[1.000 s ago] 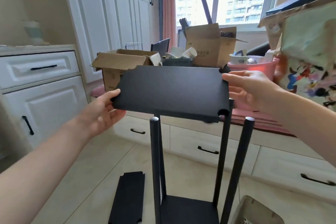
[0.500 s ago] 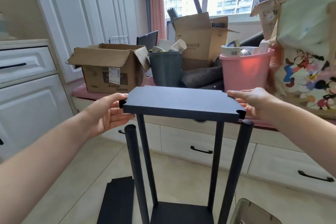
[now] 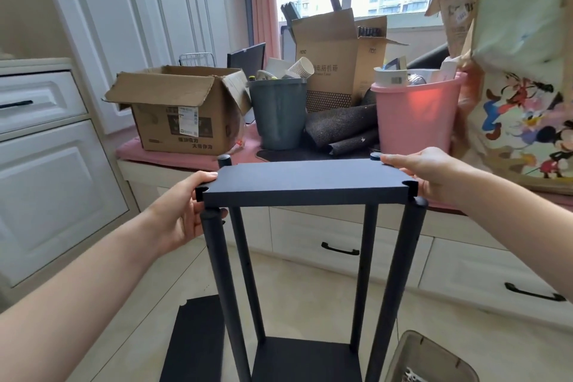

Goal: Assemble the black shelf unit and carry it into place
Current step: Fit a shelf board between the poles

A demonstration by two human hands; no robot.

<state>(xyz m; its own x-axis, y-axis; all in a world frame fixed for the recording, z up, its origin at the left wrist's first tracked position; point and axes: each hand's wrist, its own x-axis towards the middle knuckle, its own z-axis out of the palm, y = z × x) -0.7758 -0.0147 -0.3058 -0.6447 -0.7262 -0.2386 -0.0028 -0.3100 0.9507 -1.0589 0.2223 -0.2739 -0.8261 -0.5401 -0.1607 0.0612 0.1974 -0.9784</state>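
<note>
A black shelf panel (image 3: 302,181) lies flat at the top of several upright black poles (image 3: 221,282). The two far pole tips poke up through its far corner notches. The near left pole top sits under its notch; the near right pole top (image 3: 420,203) stands just outside the near right notch. My left hand (image 3: 183,215) grips the panel's left edge, thumb on top. My right hand (image 3: 426,172) holds the right edge, fingers over the far right corner. A bottom shelf (image 3: 305,360) joins the poles at the floor. A spare black panel (image 3: 193,341) lies on the floor to the left.
A window bench behind the unit carries a cardboard box (image 3: 176,108), a grey bin (image 3: 279,112), a pink bucket (image 3: 415,115) and a cartoon-print bag (image 3: 524,96). White drawers (image 3: 43,161) stand at left. A small tan parts box (image 3: 429,360) sits on the floor at lower right.
Both hands lowered the panel from tilted and raised to flat on the poles. The far pole tips now stick up through the far notches.
</note>
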